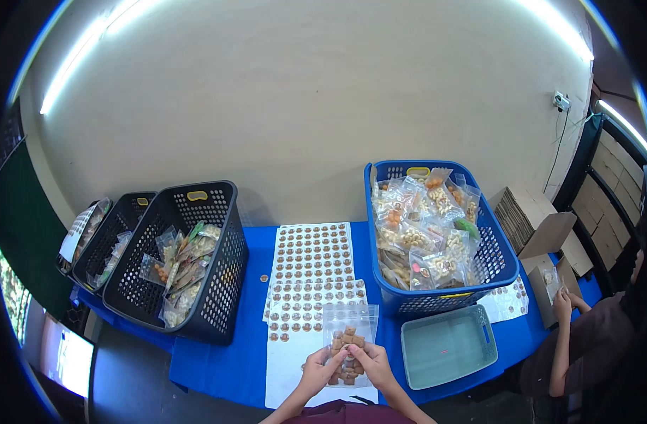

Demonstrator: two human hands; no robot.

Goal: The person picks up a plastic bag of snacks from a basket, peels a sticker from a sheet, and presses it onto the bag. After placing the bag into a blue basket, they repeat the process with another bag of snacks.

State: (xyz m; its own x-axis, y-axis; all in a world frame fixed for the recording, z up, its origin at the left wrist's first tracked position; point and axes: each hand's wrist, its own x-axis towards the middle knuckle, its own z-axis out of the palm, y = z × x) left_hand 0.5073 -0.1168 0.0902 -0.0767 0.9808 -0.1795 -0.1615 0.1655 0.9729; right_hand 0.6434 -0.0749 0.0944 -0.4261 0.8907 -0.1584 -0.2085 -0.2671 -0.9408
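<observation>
Low in front of me, a clear plastic bag (351, 319) of brown, square snack pieces is held upright between both hands. My left hand (318, 370) grips its left side and my right hand (374, 367) its right side. Both thumbs meet at the middle of the bag's front, over a small round label that they partly cover. Behind and beneath the bag lie white sheets of round brown stickers (311, 256), with bare backing along the lower part.
A blue basket (445, 304) full of snack bags stands right, behind a grey-green tray (449, 351). Black baskets (223, 297) with bags stand left on the blue table (256, 247). At far right, a person's hands (565, 302) hold a bag by a cardboard box (547, 300).
</observation>
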